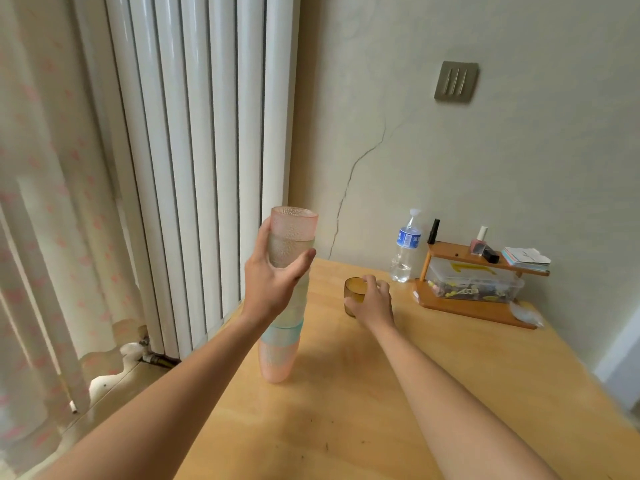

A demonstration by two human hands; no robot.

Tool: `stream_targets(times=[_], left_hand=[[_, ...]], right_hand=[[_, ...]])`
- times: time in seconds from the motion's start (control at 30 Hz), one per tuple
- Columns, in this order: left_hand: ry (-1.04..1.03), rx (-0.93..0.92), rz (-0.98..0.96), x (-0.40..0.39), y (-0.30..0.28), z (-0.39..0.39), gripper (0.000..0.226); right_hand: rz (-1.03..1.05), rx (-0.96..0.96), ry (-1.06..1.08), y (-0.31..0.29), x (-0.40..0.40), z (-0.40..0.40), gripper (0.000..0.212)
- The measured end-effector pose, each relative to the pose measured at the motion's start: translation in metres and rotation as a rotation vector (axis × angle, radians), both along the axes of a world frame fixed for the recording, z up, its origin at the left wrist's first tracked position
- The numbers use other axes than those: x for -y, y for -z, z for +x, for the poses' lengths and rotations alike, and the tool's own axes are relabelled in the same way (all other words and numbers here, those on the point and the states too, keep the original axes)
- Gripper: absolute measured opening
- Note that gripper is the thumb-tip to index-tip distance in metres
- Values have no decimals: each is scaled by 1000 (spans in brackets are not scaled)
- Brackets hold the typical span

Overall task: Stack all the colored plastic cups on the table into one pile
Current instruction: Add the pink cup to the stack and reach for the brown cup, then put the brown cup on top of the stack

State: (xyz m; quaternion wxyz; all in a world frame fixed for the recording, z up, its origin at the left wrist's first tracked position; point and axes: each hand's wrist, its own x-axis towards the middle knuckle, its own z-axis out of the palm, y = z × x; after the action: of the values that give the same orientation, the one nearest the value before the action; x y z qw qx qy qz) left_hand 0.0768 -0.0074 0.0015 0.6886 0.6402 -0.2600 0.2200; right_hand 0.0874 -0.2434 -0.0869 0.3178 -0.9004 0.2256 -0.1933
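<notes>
A tall pile of nested translucent cups [282, 344] stands near the left edge of the wooden table [346, 410]; pink cups form its bottom and top, with green and pale ones between. My left hand [273, 282] wraps around the upper part of the pile, thumb on the right side. An amber cup [353, 289] stands upright on the table to the right of the pile. My right hand [372, 301] is closed around the amber cup from the right, fingers over its rim.
A water bottle [404, 251] stands at the wall behind the amber cup. A small wooden shelf [478, 306] with a clear box, nail polish and cards sits at the back right. A white radiator [194, 168] and a curtain [41, 237] are to the left.
</notes>
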Motion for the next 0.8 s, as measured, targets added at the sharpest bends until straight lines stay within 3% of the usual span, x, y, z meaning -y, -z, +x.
stream_targets(times=[0.17, 0.27, 0.5, 0.67, 0.8], left_hand=[[7, -1, 16, 1, 2, 2, 68], [15, 9, 33, 2, 5, 1, 73], [-27, 37, 59, -2, 8, -14, 76], [-29, 36, 74, -13, 10, -24, 64], [-33, 16, 110, -26, 11, -27, 69]], right_hand=[[-21, 37, 27, 12, -1, 13, 28], [-15, 75, 10, 9, -6, 9, 22], [21, 211, -70, -29, -29, -13, 25], [-36, 417, -162, -88, -46, -33, 39], [-107, 581, -229, -147, -66, -51, 44]])
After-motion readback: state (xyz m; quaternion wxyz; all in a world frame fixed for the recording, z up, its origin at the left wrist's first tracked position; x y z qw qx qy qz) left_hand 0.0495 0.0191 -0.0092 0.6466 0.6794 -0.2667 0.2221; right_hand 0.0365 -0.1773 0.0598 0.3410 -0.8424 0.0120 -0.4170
